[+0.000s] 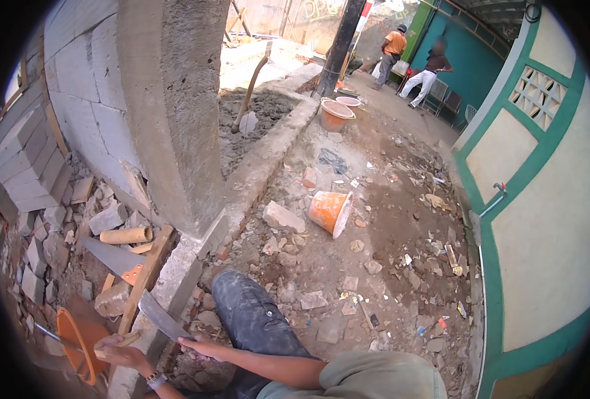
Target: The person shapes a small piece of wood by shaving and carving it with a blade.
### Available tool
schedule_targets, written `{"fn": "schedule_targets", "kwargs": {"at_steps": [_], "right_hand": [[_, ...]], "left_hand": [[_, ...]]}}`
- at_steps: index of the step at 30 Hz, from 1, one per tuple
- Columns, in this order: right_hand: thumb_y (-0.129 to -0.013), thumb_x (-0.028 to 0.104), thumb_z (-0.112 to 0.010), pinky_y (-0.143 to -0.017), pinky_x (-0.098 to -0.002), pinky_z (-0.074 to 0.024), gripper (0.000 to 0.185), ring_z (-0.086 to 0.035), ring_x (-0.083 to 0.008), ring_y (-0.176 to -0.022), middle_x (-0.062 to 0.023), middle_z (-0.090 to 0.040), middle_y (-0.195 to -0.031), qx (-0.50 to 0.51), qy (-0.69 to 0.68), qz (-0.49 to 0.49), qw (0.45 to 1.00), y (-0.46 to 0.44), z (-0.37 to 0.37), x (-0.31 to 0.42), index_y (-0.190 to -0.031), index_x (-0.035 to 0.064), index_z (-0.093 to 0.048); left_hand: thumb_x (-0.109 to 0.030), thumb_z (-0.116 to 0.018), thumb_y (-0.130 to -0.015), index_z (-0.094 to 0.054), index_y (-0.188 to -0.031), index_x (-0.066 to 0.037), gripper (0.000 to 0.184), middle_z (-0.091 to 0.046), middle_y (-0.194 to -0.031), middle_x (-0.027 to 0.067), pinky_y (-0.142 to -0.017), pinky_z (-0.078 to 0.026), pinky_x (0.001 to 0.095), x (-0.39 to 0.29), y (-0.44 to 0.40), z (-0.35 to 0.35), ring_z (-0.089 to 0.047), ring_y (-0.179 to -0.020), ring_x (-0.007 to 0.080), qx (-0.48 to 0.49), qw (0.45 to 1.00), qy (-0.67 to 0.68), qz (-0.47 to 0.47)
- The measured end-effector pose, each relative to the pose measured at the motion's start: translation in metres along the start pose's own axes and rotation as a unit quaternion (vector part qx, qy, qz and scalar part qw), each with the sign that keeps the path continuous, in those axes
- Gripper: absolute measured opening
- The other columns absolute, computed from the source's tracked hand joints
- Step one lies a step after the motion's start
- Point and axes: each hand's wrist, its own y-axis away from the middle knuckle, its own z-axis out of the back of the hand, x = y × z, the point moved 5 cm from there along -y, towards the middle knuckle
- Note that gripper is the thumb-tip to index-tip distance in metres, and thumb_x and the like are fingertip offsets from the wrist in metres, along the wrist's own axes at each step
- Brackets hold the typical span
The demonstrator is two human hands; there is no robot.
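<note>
My right hand (201, 346) is closed on a machete (161, 317), whose broad grey blade points up and to the left over the low concrete wall. Its handle is mostly hidden in my fingers. A short piece of light wood (130, 338) is gripped in my left hand (125, 356), which has a watch at the wrist. Right beside that hand, an orange bucket (64, 326) lies tipped on its side. Above the blade, a handsaw (112, 258) with an orange handle rests among offcuts, partly under a wooden plank (150, 272).
Grey blocks (32, 159) and rubble fill the left side beside a concrete column (175, 120). Another orange bucket (330, 212) lies on the debris-strewn ground. A tool with a wooden handle (249, 93) stands in wet mortar. Two people (394, 46) are farther back.
</note>
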Motion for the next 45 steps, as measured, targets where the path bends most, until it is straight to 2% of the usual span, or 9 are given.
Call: {"fn": "schedule_targets", "kwargs": {"at_steps": [11, 14, 17, 20, 22, 29, 34, 45], "right_hand": [[-0.093, 0.065, -0.052, -0.036, -0.0245, -0.0315, 0.056, -0.04, -0.0068, -0.039, 0.0035, -0.047, -0.057, -0.017, 0.003, 0.002, 1.0, -0.006, -0.002, -0.009, -0.083, 0.0099, -0.054], [-0.091, 0.066, -0.054, -0.037, -0.0261, -0.0335, 0.057, -0.041, -0.008, -0.039, 0.0028, -0.047, -0.057, -0.084, 0.021, 0.013, 0.996, 0.005, 0.001, 0.004, -0.079, 0.0103, -0.055], [-0.09, 0.066, -0.056, -0.039, -0.0262, -0.0325, 0.057, -0.042, -0.0082, -0.041, 0.0033, -0.047, -0.057, -0.098, 0.034, 0.022, 0.994, 0.011, 0.003, 0.015, -0.076, 0.0108, -0.056], [-0.089, 0.066, -0.057, -0.04, -0.0258, -0.03, 0.056, -0.041, -0.0074, -0.043, 0.0043, -0.046, -0.057, -0.097, 0.055, 0.039, 0.993, -0.014, 0.008, -0.01, -0.076, 0.0112, -0.058], [-0.089, 0.066, -0.057, -0.04, -0.0257, -0.0284, 0.056, -0.04, -0.0072, -0.043, 0.0047, -0.046, -0.056, -0.088, 0.057, 0.018, 0.994, -0.008, 0.008, -0.005, -0.076, 0.0116, -0.058], [-0.089, 0.067, -0.056, -0.039, -0.0259, -0.0281, 0.057, -0.039, -0.0066, -0.042, 0.0052, -0.045, -0.055, -0.067, 0.047, -0.013, 0.997, 0.002, 0.006, 0.002, -0.078, 0.0117, -0.057], [-0.089, 0.065, -0.058, -0.039, -0.0252, -0.0281, 0.055, -0.039, -0.0059, -0.042, 0.0053, -0.045, -0.055, -0.092, 0.034, 0.007, 0.995, -0.002, 0.005, -0.001, -0.079, 0.0106, -0.058], [-0.089, 0.064, -0.059, -0.04, -0.0245, -0.0285, 0.054, -0.04, -0.0052, -0.044, 0.0059, -0.045, -0.057, -0.098, 0.037, 0.02, 0.994, -0.008, 0.007, -0.008, -0.082, 0.0105, -0.058]], "left_hand": [[-0.032, -0.035, -0.107, -0.037, -0.109, 0.002, 0.034, -0.04, -0.076, 0.006, -0.064, -0.044, 0.0316, 0.004, 0.002, -0.001, -0.044, -0.066, 0.0153, 0.019, 0.999, -0.038, -0.009], [-0.032, -0.036, -0.107, -0.037, -0.109, 0.002, 0.034, -0.04, -0.077, 0.0061, -0.065, -0.044, 0.0315, 0.003, 0.001, -0.001, -0.044, -0.066, 0.0152, 0.018, 0.999, -0.034, -0.005], [-0.033, -0.038, -0.107, -0.037, -0.109, 0.002, 0.035, -0.04, -0.077, 0.0061, -0.065, -0.044, 0.031, 0.003, -0.001, 0.002, -0.043, -0.066, 0.0151, 0.003, 1.0, -0.012, 0.01], [-0.033, -0.039, -0.106, -0.036, -0.109, 0.002, 0.036, -0.04, -0.077, 0.006, -0.065, -0.044, 0.0307, 0.013, -0.001, 0.007, -0.043, -0.067, 0.0151, -0.003, 0.999, 0.032, 0.021], [-0.034, -0.039, -0.106, -0.036, -0.109, 0.002, 0.037, -0.04, -0.077, 0.0059, -0.065, -0.044, 0.0307, 0.017, 0.0, 0.01, -0.043, -0.067, 0.015, -0.006, 0.998, 0.051, 0.023], [-0.037, -0.04, -0.106, -0.036, -0.106, 0.001, 0.038, -0.04, -0.077, 0.006, -0.065, -0.044, 0.0307, 0.01, 0.002, 0.006, -0.044, -0.067, 0.015, -0.006, 0.999, 0.045, 0.01], [-0.039, -0.04, -0.106, -0.037, -0.103, 0.0, 0.039, -0.04, -0.075, 0.0052, -0.064, -0.044, 0.03, 0.007, 0.0, 0.006, -0.043, -0.065, 0.0146, 0.006, 1.0, 0.016, -0.016], [-0.038, -0.04, -0.106, -0.038, -0.105, 0.001, 0.039, -0.04, -0.075, 0.005, -0.064, -0.044, 0.0295, 0.022, -0.001, 0.013, -0.045, -0.066, 0.0142, 0.0, 0.999, 0.05, 0.001]]}}
